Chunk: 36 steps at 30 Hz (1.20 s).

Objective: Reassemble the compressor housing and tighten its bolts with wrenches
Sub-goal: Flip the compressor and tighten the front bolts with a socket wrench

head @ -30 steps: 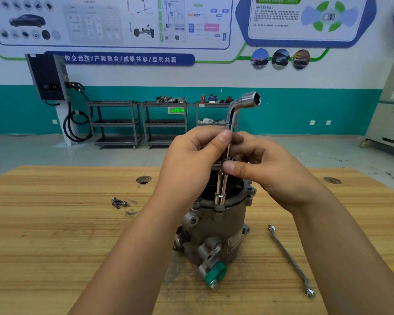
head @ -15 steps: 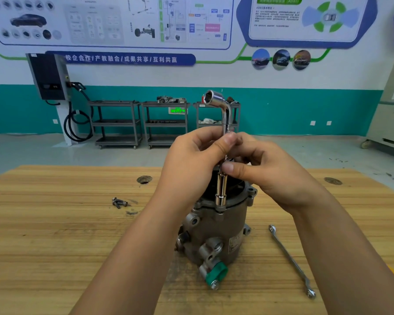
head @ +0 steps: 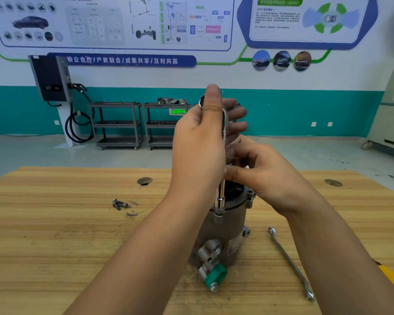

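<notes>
- Left hand [head: 198, 142]: fingers and thumb closed round the bent top of the socket wrench [head: 224, 128], thumb upright over the bend.
- Right hand [head: 266, 178]: thumb and curled fingers pinch the wrench shaft lower down, just above the compressor housing [head: 228, 235].
- Wrench upright, its lower socket seated on the housing's top rim; the bolt under it is hidden.
- Housing stands upright on the wooden table [head: 55, 235], with a green cap [head: 216, 275] on its front port.
- Housing's open top is dark; the hands hide its contents.
- Loose bolts [head: 119, 203] lie left of the housing, well apart from it.
- Flat spanner [head: 289, 260] lies right of the housing.
</notes>
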{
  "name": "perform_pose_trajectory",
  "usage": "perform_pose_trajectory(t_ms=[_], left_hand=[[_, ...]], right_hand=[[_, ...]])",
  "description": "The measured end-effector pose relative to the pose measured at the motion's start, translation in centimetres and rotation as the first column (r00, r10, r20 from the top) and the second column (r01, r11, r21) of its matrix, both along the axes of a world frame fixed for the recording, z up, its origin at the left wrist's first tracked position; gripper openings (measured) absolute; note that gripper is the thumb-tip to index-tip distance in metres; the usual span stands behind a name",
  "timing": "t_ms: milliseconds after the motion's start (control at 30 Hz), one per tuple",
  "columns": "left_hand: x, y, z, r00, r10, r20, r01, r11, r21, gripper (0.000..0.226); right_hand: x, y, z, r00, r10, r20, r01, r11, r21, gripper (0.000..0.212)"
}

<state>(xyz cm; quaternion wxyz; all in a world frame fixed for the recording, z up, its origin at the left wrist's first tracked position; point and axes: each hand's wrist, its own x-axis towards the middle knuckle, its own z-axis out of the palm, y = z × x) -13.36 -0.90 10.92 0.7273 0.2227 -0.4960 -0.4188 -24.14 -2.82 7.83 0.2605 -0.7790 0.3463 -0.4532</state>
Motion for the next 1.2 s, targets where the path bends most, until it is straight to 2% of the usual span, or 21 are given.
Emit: perform_pose_trajectory(t_ms=[67,133,300,433,533,600,667,733,900,967,1100,1200], left_hand=[[0.0,0.0,0.3,0.994,0.003,-0.107,-0.003,1.000,-0.005,0.037],[0.0,0.1,0.5,0.991,0.030,-0.134,-0.036,0.999,-0.037,0.033],[-0.9,0.6,-0.6,0.993,0.089,-0.073,-0.097,0.988,-0.120,0.031],[-0.7,-0.1,-0.3,0.983,0.185,-0.021,-0.186,0.980,-0.065,0.033],[-0.6,-0.5,0.3,0.987,0.157,-0.033,-0.157,0.988,0.004,0.040],[-0.4,-1.0,0.6,0.994,0.088,-0.064,-0.082,0.993,0.082,0.043],[-0.3,-1.3,1.1,0.986,-0.083,-0.144,0.106,0.982,0.158,0.045],[-0.2,-1.6,1.7,0.954,-0.239,-0.180,0.275,0.938,0.209,0.046],[0.7,-2.4,2.5,0.845,-0.522,-0.118,0.531,0.790,0.307,0.045],[1.2,-2.9,2.7,0.786,-0.613,-0.086,0.601,0.722,0.343,0.042],[2.5,-3.7,3.2,0.664,-0.747,0.009,0.679,0.609,0.409,0.031],[3.4,-4.2,3.5,0.605,-0.794,0.058,0.693,0.561,0.452,0.033]], right_hand=[[0.0,0.0,0.0,1.000,0.006,-0.009,-0.006,1.000,-0.007,0.012],[-0.1,-0.1,-0.1,1.000,0.010,-0.013,-0.010,1.000,-0.003,0.014],[-0.2,-0.1,-0.1,1.000,0.027,0.006,-0.027,1.000,-0.006,0.017],[-0.1,-0.2,-0.1,1.000,-0.019,0.002,0.019,1.000,-0.011,0.017],[0.1,-0.2,-0.1,0.999,-0.052,-0.003,0.052,0.998,-0.019,0.017],[0.2,-0.1,-0.2,0.998,-0.070,-0.002,0.070,0.997,-0.036,0.020],[0.3,-0.1,-0.2,0.998,-0.065,0.014,0.066,0.997,-0.035,0.019],[0.3,-0.1,-0.2,0.998,-0.053,0.017,0.053,0.998,-0.023,0.014],[0.3,0.1,-0.1,1.000,-0.022,0.021,0.022,1.000,-0.013,0.020],[0.2,0.1,-0.1,1.000,-0.012,0.021,0.012,1.000,-0.002,0.024],[-0.1,0.0,-0.1,1.000,0.016,-0.003,-0.016,1.000,0.027,0.012],[-0.3,0.0,0.0,1.000,-0.001,-0.021,0.002,1.000,0.023,0.006]])
